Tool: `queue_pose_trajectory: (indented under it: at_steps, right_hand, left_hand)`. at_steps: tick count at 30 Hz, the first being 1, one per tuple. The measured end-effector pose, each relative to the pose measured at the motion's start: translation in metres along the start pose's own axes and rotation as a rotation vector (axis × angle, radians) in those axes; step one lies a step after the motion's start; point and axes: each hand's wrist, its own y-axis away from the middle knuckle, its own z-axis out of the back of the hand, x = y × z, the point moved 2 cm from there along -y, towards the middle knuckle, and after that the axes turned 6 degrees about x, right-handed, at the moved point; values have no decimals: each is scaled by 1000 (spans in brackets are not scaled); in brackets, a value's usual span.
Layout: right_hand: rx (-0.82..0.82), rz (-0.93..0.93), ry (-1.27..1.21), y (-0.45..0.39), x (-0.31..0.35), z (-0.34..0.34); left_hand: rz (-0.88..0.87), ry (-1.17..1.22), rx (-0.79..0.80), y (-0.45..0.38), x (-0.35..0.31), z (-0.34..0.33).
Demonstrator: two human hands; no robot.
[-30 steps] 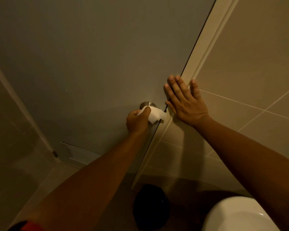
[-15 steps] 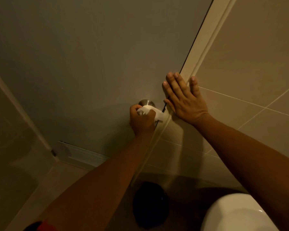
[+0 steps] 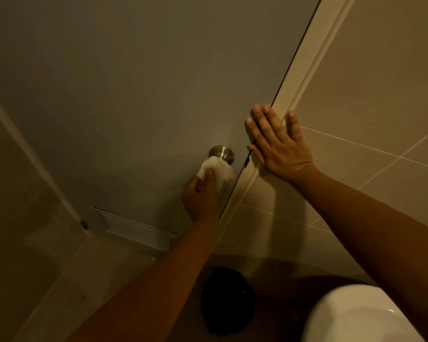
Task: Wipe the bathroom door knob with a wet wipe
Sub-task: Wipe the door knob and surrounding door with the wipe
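A brushed-metal door knob point(image 3: 221, 153) sticks out of the grey bathroom door point(image 3: 134, 95) near its right edge. My left hand point(image 3: 200, 196) is closed around a crumpled white wet wipe point(image 3: 216, 169), which is pressed over the knob's near end; the knob's base and neck show above the wipe. My right hand point(image 3: 277, 144) lies flat with fingers spread across the door's edge and the cream door frame point(image 3: 304, 67), holding nothing.
Beige tiled wall point(image 3: 371, 95) runs right of the frame. A vent grille point(image 3: 131, 230) sits low in the door. A black bin point(image 3: 226, 301) stands on the floor below my left forearm, and a white toilet point(image 3: 356, 317) fills the lower right corner.
My left hand has slid down and off the knob's base with the wipe, uncovering more of the metal. The right hand stays flat on the door edge.
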Motion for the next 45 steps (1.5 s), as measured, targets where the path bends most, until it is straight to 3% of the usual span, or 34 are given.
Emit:
queue_pose_trajectory:
  at_steps: [5, 11, 18, 24, 28, 33, 37, 42, 45]
  right_hand:
    - [0, 1, 2, 0, -1, 1]
    - [2, 7, 7, 0, -1, 1]
    - [1, 4, 1, -1, 0, 2]
    - [4, 2, 9, -1, 0, 2]
    - [-2, 9, 8, -1, 0, 2]
    - [-9, 12, 13, -2, -1, 2]
    - [-14, 9, 13, -1, 0, 4]
    - [0, 11, 31, -2, -1, 5]
    - [7, 7, 47, -3, -1, 5]
  left_hand:
    - [-127, -224, 97, -8, -6, 6]
    - [-263, -288, 229, -16, -15, 2]
    - [-301, -554, 380, -35, -33, -12]
    - [-91, -457, 269, -50, -39, -24]
    - [77, -228, 365, -40, -25, -18]
    - [22, -426, 320, -37, -28, -21]
    - [240, -441, 284, -42, -44, -37]
    - [408, -165, 499, -38, -43, -23]
    - [277, -133, 522, -33, -35, -16]
